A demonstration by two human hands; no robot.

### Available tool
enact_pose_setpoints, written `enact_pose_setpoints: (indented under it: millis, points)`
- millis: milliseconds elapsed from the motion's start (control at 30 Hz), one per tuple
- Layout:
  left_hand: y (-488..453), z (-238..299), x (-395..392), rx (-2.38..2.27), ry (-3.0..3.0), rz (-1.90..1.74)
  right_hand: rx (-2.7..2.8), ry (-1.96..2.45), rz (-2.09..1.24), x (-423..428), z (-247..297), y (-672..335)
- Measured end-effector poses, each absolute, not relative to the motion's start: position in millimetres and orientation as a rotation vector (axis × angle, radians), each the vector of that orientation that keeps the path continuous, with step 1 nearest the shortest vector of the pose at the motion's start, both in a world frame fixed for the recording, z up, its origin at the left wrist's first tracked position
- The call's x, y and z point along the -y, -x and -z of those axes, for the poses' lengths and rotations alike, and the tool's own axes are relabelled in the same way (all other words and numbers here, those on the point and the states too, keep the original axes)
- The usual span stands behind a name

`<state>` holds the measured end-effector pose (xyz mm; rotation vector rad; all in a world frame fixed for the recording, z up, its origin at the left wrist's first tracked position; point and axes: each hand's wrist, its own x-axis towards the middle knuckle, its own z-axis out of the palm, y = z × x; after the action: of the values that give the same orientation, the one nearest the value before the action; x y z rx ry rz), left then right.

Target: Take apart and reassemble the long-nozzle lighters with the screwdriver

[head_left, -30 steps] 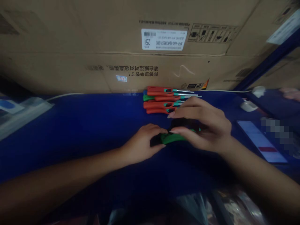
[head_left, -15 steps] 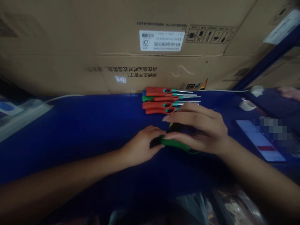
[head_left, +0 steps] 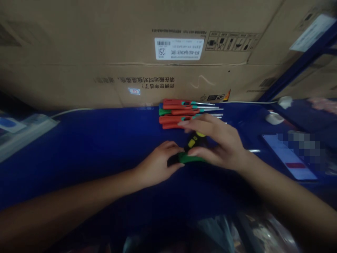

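Fingers and thumb of the left hand (head_left: 155,165) are clamped on the dark end of a green-handled tool (head_left: 191,158), that forearm slanting in from the lower left. Facing it, the right hand (head_left: 219,142) arches, thumb along the green handle, fingers bent above a black-and-yellow piece (head_left: 192,142); whether they grip it I cannot tell. Its forearm rises from the lower right. Just beyond, red-handled tools (head_left: 170,120) lie side by side on the blue tabletop (head_left: 110,140), near printed cardboard (head_left: 79,77).
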<state>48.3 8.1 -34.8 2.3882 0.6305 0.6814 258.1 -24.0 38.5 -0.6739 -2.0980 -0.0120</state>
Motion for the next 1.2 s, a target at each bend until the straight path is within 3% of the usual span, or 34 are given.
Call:
enact_pose_setpoints:
  millis: [167, 367, 567, 667, 833, 1000, 1200]
  points:
    - [-48, 36, -9, -0.68, -2.371, -0.653, 2.203, 0.655, -0.403, 26, -46, -260]
    - [-47, 41, -10, -0.674, -2.449, -0.611, 1.995, 0.594, 0.079, 24, -36, -247]
    - [-40, 25, -11, -0.73, -2.529, -0.486, 1.791, 0.759, 0.076, 15, -39, -261]
    - [-33, 7, -11, -0.833, -2.604, -0.29, 1.512, 0.944, 0.236, -4, -48, -297]
    - [-27, -5, -15, -0.975, -2.659, -0.085, 1.523, 1.604, 0.5, -30, -54, -362]
    - [-32, 1, -23, -0.883, -2.604, -0.228, 1.476, 2.271, 0.275, -40, -39, -390]
    - [-36, -16, -54, -0.839, -2.458, -0.446, 1.455, 2.553, -0.068, -52, -14, -405]
